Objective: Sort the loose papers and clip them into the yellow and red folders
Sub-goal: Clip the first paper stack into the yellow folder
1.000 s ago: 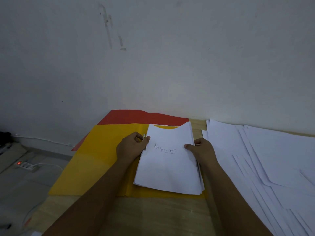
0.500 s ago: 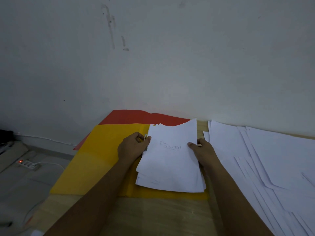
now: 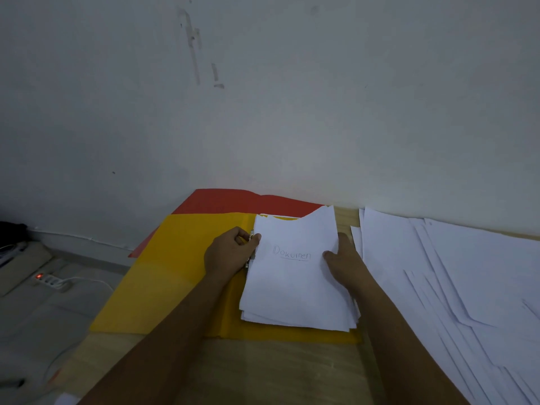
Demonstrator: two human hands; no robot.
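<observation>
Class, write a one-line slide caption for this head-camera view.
Left hand pinches the metal clip as right hand steadies the paper stack on the yellow folder.

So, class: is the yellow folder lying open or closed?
Open. The yellow folder lies spread flat, its inner face up, the paper stack resting on its right half beside the metal clip at the fold.

Dim, bluish cast; soft shadows, no glare; wide-angle bend at edges; corners darker, pic slightly soft.
</observation>
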